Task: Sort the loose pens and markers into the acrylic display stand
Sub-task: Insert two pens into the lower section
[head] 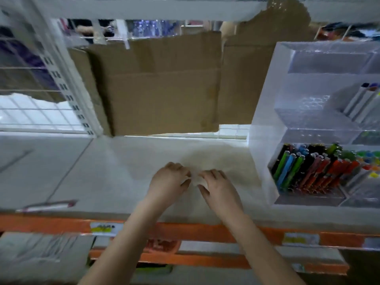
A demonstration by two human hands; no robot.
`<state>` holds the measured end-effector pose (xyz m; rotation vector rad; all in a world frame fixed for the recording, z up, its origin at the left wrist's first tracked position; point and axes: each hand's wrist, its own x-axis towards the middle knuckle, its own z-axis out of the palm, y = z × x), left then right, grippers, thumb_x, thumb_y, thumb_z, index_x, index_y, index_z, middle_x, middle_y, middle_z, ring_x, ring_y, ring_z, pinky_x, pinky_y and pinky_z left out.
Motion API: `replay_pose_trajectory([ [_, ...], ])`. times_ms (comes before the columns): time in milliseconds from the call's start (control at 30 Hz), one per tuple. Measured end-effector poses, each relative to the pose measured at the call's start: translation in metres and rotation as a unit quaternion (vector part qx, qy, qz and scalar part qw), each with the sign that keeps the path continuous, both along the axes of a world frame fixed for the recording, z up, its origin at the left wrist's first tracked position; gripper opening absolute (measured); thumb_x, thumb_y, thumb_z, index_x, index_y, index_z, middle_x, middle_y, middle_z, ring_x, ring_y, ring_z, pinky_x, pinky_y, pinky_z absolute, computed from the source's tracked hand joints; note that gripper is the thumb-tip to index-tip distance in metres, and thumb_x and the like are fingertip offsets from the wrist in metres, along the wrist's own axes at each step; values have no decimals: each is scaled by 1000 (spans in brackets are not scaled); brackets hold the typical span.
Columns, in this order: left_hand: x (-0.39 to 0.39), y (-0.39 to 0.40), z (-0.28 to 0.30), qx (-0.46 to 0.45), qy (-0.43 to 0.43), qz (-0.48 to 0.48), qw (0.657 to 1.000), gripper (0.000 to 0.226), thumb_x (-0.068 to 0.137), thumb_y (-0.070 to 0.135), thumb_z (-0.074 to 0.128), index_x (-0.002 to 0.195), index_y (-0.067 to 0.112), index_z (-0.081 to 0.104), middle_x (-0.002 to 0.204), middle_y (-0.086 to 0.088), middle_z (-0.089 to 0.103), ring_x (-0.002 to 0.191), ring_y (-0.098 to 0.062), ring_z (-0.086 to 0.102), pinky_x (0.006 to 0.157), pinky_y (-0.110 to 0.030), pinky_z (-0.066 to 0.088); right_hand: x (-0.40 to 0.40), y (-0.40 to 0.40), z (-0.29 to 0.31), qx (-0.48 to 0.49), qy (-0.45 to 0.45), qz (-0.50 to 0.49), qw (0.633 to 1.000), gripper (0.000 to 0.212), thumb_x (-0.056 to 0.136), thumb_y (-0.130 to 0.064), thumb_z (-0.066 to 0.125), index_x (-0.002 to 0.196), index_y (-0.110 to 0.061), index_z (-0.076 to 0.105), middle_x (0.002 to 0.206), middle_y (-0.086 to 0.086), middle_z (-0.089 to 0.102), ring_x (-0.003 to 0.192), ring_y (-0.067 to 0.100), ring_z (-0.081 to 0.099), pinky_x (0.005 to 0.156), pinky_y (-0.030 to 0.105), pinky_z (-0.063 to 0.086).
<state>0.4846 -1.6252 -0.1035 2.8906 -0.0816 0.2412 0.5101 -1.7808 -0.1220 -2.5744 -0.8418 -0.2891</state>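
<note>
My left hand (168, 182) and my right hand (220, 188) lie close together on the grey shelf (123, 171), fingers curled downward. A small pale thing (196, 179) sits between the fingertips of both hands, and both pinch it; blur hides what it is. The clear acrylic display stand (265, 120) is at the right. Its lower front compartment holds several green, blue, black and red pens (308, 171), and an upper compartment holds a few white markers (357, 101). One loose white pen with a dark red cap (47, 206) lies near the shelf's front edge, far left of my hands.
Flattened brown cardboard (160, 85) stands against the back of the shelf. A white wire-grid panel and slotted upright (67, 93) close the left side. An orange shelf beam (205, 231) with price labels runs along the front edge, with a lower shelf beneath.
</note>
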Motion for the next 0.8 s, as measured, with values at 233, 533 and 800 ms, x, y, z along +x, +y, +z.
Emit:
replay_pose_trajectory([
  [233,-62,118,10,54,25,116,991,27,92,34,49,113,24,61,115,-1,61,112,-21,49,86,-28,41,-21,113,13,-28,43,117,992,35,94,-28,47,126,-13,49,125,6,53,119,24,44,91,33,40],
  [533,-124,287,9,67,16,200,977,26,93,34,47,112,24,62,113,2,62,108,-18,51,84,-29,45,-68,268,9,-48,93,223,969,36,92,-33,53,124,-18,52,125,1,50,119,18,45,93,31,40],
  [800,-132,423,2,40,-12,268,963,23,90,26,56,110,18,65,109,-5,63,108,-25,52,80,-34,44,-94,347,4,-95,88,257,958,25,92,-31,53,113,-20,59,118,-3,52,116,12,40,89,23,32],
])
